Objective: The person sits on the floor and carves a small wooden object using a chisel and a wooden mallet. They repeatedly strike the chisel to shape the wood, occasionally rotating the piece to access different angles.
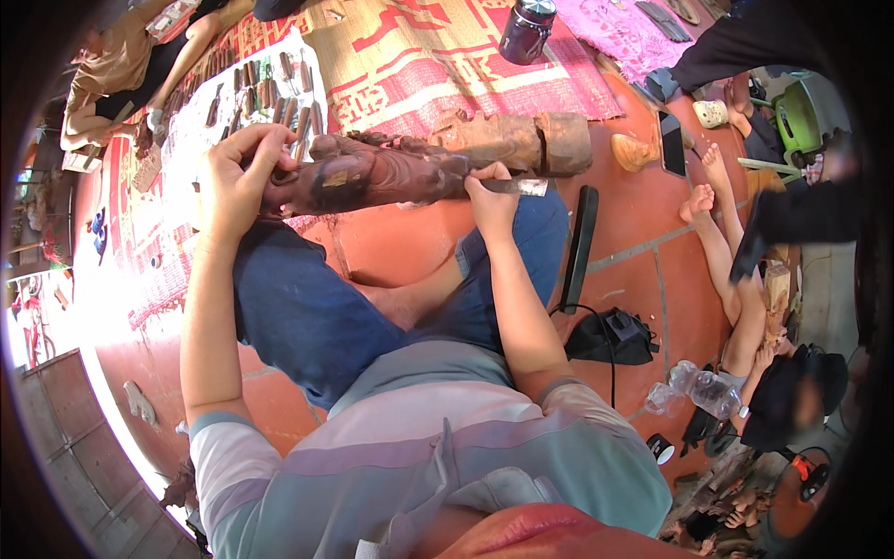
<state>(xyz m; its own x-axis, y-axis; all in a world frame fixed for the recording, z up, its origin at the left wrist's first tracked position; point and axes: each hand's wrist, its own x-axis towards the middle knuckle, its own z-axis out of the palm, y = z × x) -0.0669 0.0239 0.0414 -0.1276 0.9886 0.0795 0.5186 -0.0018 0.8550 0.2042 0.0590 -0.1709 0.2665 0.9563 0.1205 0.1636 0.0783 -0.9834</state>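
Observation:
A dark reddish-brown carved wooden figure (pixel 382 177) lies crosswise above my lap. At its left end my left hand (pixel 240 177) is closed, thumb and bent fingers against the wood. My right hand (pixel 492 200) is closed at the figure's right end around a chisel; its flat metal blade (pixel 521 187) points right, and the handle is hidden in the fist. Just beyond the figure is a lighter brown carved wood block (pixel 563 144) with a dark groove across it.
Several carving tools (pixel 279 84) lie on a white cloth at the far left. A dark jar (pixel 528 33) stands on the patterned mat (pixel 400 84). To the right are a phone (pixel 671 144), a black bag (pixel 610 337) and plastic bottles (pixel 712 391). Other people sit at far left and right.

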